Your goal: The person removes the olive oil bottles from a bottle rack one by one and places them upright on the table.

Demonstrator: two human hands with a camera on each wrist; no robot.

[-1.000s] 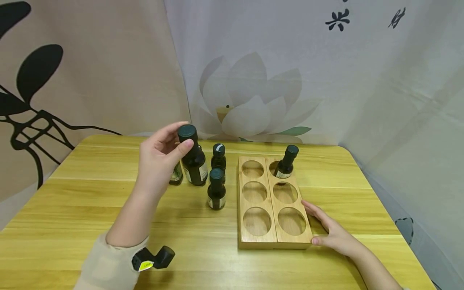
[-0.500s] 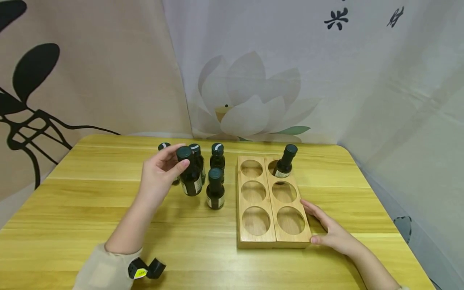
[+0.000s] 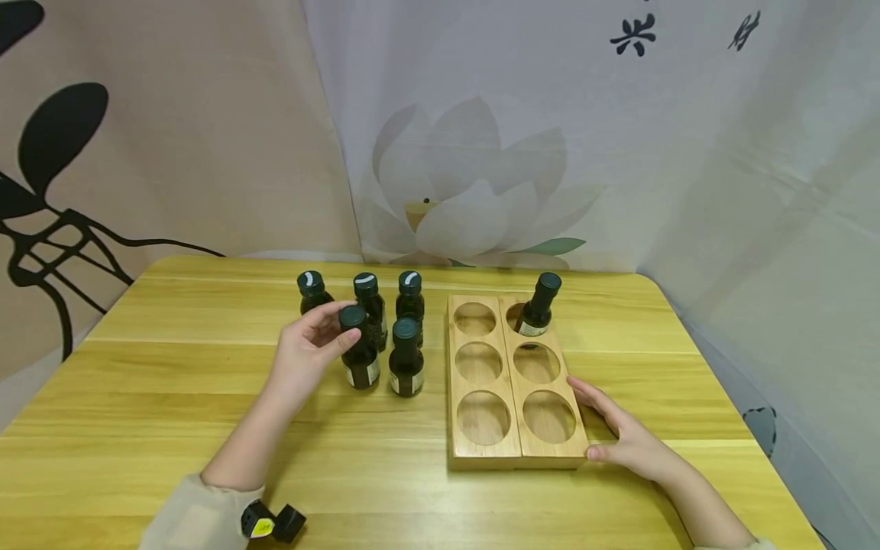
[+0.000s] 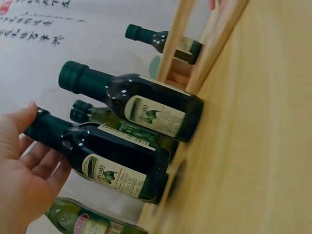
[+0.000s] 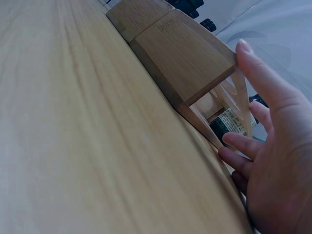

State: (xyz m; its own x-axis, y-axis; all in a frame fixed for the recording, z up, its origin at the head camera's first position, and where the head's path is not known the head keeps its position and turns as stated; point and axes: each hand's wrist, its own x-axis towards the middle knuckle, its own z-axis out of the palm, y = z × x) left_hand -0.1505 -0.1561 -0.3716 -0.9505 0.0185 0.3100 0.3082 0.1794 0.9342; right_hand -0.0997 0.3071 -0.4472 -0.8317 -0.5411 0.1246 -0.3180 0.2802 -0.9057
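My left hand (image 3: 308,353) pinches a dark olive oil bottle (image 3: 360,359) by its capped neck, thumb on the near side. In the left wrist view the bottle's cream label shows olives, and its base is close over the table. A matching olive oil bottle (image 3: 407,362) stands just to the right of it. At the right, my right hand (image 3: 629,435) touches the side of a bamboo rack (image 3: 512,451), thumb at the near corner and fingers fairly straight along the side. One small dark bottle (image 3: 538,309) leans in the rack's far right hole; the other holes hold nothing.
Behind the held bottle stand green-glass bottles with white-marked caps: a left one (image 3: 312,290), a middle one (image 3: 370,302) and a right one (image 3: 410,298). A printed cloth backdrop (image 3: 481,168) hangs beyond the table (image 3: 385,489).
My left hand has brought the olive oil bottle nearer and lower, from over the back bottles to beside the front one. The right hand stays at the rack.
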